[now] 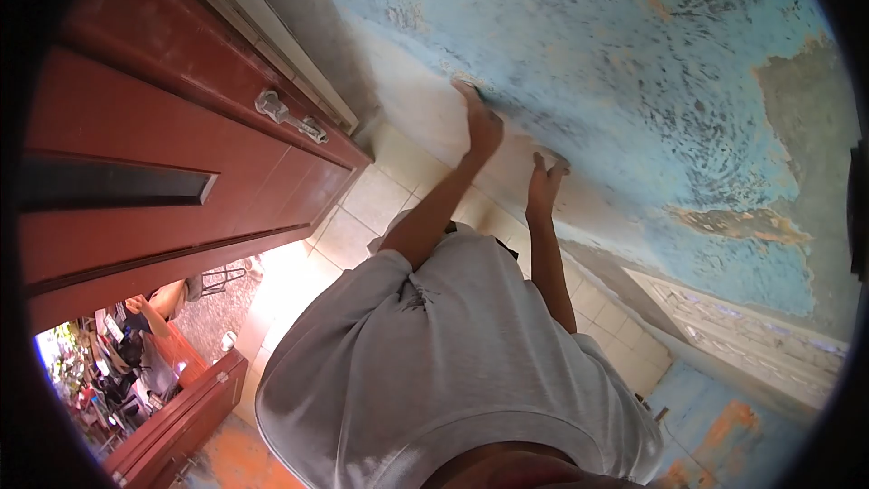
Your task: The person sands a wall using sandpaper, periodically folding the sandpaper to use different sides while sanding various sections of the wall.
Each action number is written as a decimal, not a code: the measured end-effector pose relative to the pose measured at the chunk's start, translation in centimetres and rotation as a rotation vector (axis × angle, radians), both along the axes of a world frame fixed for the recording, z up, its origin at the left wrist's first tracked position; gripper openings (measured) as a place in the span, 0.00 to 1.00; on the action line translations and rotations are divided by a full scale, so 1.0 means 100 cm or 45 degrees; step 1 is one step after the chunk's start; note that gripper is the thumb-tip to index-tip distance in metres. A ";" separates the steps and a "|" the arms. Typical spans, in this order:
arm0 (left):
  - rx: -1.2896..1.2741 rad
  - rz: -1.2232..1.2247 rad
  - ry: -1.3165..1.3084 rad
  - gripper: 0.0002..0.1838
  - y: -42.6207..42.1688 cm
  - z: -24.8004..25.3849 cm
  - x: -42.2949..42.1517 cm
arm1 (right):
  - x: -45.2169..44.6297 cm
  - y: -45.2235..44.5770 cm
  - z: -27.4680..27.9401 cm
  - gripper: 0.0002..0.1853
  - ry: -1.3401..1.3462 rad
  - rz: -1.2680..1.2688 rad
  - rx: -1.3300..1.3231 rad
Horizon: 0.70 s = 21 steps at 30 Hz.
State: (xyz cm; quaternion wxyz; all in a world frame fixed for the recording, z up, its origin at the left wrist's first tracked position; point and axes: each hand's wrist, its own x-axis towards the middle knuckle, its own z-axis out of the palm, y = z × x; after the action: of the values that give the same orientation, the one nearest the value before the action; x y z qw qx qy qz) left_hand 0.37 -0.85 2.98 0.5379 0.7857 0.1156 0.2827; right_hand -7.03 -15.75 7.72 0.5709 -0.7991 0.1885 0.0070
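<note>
My left hand (480,122) is raised against the peeling blue wall (597,63), its fingers bent at the wall's surface by a whitish band. Whatever it may hold is too small to make out. Lower and to the right, my right hand (546,183) is also at the wall, fingers curled around or against something I cannot make out. Both forearms reach forward from a grey shirt (453,335). Dark scuffs and orange patches mark the blue paint near the hands.
A red door (163,118) with a metal handle (290,116) stands at the left. Pale floor tiles (376,199) lie below. Through the doorway, part of another person (158,308) shows beside cluttered items. Ornate white trim (742,326) is at the lower right.
</note>
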 end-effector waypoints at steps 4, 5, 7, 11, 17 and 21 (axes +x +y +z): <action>-0.479 -0.040 -0.073 0.50 0.002 0.012 -0.001 | -0.005 -0.007 0.005 0.53 0.031 0.051 0.029; -0.226 0.007 -0.051 0.50 -0.020 0.015 -0.009 | -0.008 -0.001 0.015 0.52 0.003 0.053 -0.028; -0.062 0.058 -0.114 0.49 -0.035 0.009 -0.006 | -0.006 0.002 0.014 0.52 0.004 0.019 -0.007; -0.432 0.022 -0.114 0.48 0.000 0.000 0.006 | 0.000 -0.011 -0.001 0.51 0.048 0.004 0.141; 0.066 0.058 -0.019 0.47 -0.018 -0.010 0.002 | -0.007 -0.005 0.009 0.49 -0.049 0.029 -0.083; -0.485 0.011 -0.021 0.49 0.030 -0.006 0.016 | -0.005 -0.011 -0.001 0.49 -0.031 -0.050 0.166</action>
State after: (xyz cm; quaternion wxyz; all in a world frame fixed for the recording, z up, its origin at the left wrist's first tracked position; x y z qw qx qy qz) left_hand 1.93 2.18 2.38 0.6766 0.6669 0.1660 0.2645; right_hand -7.55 -16.86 7.63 0.6239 -0.7565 0.1961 -0.0017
